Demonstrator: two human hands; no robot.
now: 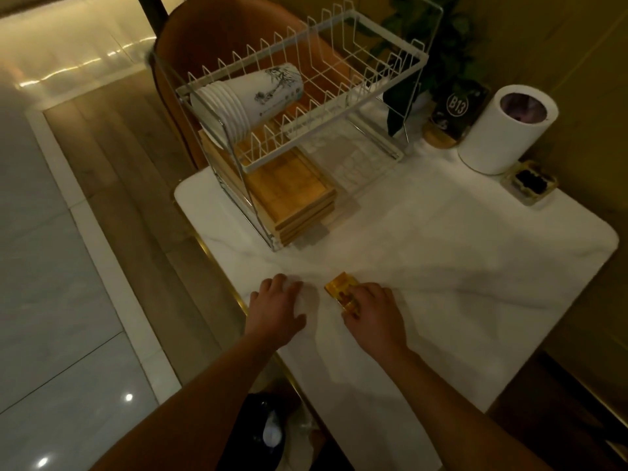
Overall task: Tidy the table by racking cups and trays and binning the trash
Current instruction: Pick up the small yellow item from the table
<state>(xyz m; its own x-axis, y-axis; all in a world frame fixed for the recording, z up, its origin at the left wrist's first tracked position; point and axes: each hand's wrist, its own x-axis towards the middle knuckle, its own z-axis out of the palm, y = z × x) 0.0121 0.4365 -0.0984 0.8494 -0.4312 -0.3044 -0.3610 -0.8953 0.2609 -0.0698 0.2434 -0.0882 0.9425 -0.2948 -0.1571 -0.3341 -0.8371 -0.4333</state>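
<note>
My right hand (372, 309) holds a small yellow wrapper (341, 289) low on the white marble table (458, 253), fingers curled over its near end. My left hand (277, 309) rests flat on the table just to the left, fingers spread, holding nothing. A white wire rack (316, 96) stands at the table's far left; a nested stack of white paper cups (251, 100) lies on its side in the upper tier, and stacked wooden trays (292, 195) sit beneath. A white cylindrical bin (503, 134) with a dark liner stands at the far right.
A black B13 table sign (457, 108) on a wooden base and a potted plant (438, 52) stand behind the rack. A small glass ashtray (530, 183) sits beside the bin. An orange chair (204, 39) is behind the table. Floor lies to the left.
</note>
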